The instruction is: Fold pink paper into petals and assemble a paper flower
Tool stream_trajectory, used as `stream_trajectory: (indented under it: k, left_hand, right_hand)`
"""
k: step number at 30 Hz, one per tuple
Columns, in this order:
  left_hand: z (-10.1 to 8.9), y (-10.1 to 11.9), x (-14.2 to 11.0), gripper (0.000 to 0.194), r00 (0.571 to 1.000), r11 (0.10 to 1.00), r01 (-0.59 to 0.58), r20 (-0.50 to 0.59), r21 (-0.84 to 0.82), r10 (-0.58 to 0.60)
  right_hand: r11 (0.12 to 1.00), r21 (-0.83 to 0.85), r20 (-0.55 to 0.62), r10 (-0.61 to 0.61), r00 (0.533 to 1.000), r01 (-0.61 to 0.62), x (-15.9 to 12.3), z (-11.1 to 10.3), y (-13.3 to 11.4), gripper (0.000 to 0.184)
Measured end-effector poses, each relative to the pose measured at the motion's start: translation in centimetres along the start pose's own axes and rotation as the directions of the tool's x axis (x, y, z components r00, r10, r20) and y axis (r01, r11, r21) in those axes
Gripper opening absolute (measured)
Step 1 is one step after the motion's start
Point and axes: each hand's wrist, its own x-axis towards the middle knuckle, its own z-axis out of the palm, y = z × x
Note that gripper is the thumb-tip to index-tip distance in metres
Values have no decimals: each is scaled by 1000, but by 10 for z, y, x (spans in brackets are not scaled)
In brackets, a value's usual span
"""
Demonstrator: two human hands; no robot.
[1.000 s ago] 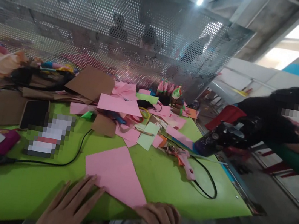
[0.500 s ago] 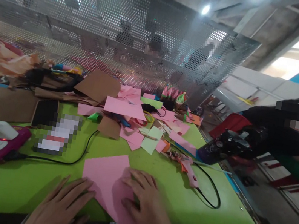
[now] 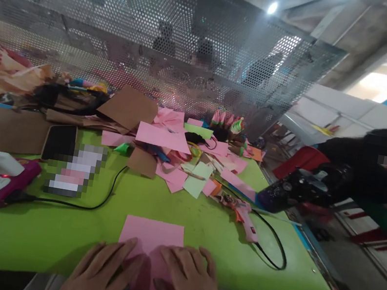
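A sheet of pink paper lies at the near edge of the green table, its far edge roughly square to me. Its lower part runs down between my hands, past the table's edge. My left hand rests on the paper's left side, fingers stretched and slightly apart, thumb hidden. On the right side my right hand lies over the sheet with fingers spread and its thumb near the middle. Both palms face down, and neither visibly grips the paper.
A pink glue gun with a black cord lies to the right. To the left are a purple power strip, a dark phone and a lit phone. Paper scraps pile up behind. A dark bottle stands at the right edge.
The pink paper has turned from a slant to nearly straight and shifted toward me. My right hand went onto it, then moved nearer the edge; my left hand moved right.
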Motion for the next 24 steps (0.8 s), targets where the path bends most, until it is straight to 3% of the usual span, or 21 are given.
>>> stream_trajectory:
  k: [3, 5, 7, 10, 13, 18, 21, 24]
  left_hand:
    - [-1, 1, 6, 49, 999, 999, 38, 32, -34, -36]
    - [-4, -5, 15, 52, 996, 995, -52, 68, -80, 58]
    - [-6, -15, 28, 54, 990, 993, -39, 133, -116, 54]
    - [-9, -24, 46, 54, 990, 987, 11, 141, -162, 12]
    - [-11, -18, 58, 56, 994, 988, -19, 104, -153, 35]
    - [-5, 11, 50, 63, 975, 965, -200, 61, -167, 212]
    - [8, 17, 40, 52, 983, 980, -118, 120, -157, 138]
    - [17, 4, 37, 62, 973, 973, -161, 139, -164, 185]
  right_hand:
    - [999, -6, 78, -51, 996, 52, -3, -3, 5, 42]
    - [994, 10, 172, -110, 979, 110, -2, -7, 11, 50]
    - [992, 21, 231, -128, 964, 127, -2, -11, 16, 53]
    - [998, -21, 199, -48, 979, 53, -6, -15, 16, 49]
    - [994, -76, 115, 89, 989, -81, -13, -13, 9, 48]
    - [982, -59, 106, 187, 977, -181, -14, -15, 1, 46]
    - [990, -30, 177, 138, 975, -135, -11, -22, 9, 49]
    - [998, -11, 238, 63, 969, -62, -11, -29, 22, 57]
